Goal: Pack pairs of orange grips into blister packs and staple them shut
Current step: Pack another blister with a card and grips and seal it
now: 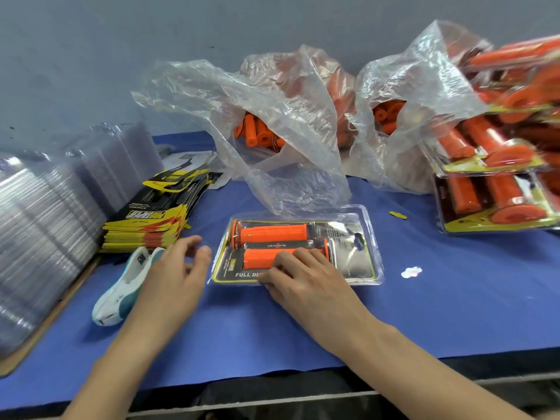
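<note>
A clear blister pack [360, 253] lies flat on the blue table cover in the middle, with a printed card and two orange grips [269, 233] inside, side by side. My right hand [306, 277] rests on the pack's near edge, fingers laid over the lower grip and the card. My left hand [178, 268] hovers just left of the pack with loosely spread fingers and holds nothing. A white and teal stapler [121, 291] lies on the cover under and beside my left hand.
Stacks of empty clear blisters [39, 225] and yellow-black cards [151, 219] stand at the left. Two plastic bags of loose orange grips [257, 133] sit at the back. Finished packs [491, 177] are piled at the right. A white scrap [411, 271] lies right of the pack.
</note>
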`<action>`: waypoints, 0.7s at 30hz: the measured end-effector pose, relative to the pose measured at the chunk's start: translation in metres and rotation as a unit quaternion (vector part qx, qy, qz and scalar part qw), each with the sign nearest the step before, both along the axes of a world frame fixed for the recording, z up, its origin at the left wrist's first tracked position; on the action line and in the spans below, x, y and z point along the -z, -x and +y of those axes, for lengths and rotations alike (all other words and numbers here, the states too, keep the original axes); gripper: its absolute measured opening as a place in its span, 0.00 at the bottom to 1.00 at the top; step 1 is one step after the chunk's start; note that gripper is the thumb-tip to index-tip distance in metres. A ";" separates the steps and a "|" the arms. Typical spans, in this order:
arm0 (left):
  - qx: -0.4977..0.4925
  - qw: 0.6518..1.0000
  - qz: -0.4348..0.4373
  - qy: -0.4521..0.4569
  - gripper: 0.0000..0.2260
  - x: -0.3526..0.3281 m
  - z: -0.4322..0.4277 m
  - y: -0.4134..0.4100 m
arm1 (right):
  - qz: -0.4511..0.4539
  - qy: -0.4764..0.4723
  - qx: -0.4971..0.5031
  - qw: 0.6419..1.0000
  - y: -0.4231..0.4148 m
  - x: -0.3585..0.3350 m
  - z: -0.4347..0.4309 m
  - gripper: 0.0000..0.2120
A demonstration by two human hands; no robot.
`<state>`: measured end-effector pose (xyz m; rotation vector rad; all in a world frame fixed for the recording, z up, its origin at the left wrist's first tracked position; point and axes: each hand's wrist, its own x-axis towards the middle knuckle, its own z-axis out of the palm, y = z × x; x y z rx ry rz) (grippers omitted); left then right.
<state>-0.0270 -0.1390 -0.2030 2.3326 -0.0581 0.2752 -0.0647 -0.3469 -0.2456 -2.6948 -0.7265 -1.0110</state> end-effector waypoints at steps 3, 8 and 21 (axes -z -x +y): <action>0.043 0.991 0.100 0.084 0.06 0.009 -0.008 0.000 | 0.003 0.000 -0.013 1.000 0.002 -0.001 -0.002 0.02; 0.056 0.970 0.188 0.143 0.03 0.010 -0.009 -0.008 | 0.004 0.012 -0.022 1.000 0.006 -0.007 -0.003 0.05; 0.051 0.967 0.209 0.136 0.07 0.002 0.015 -0.016 | 0.201 0.014 -0.095 0.975 0.011 -0.025 -0.033 0.14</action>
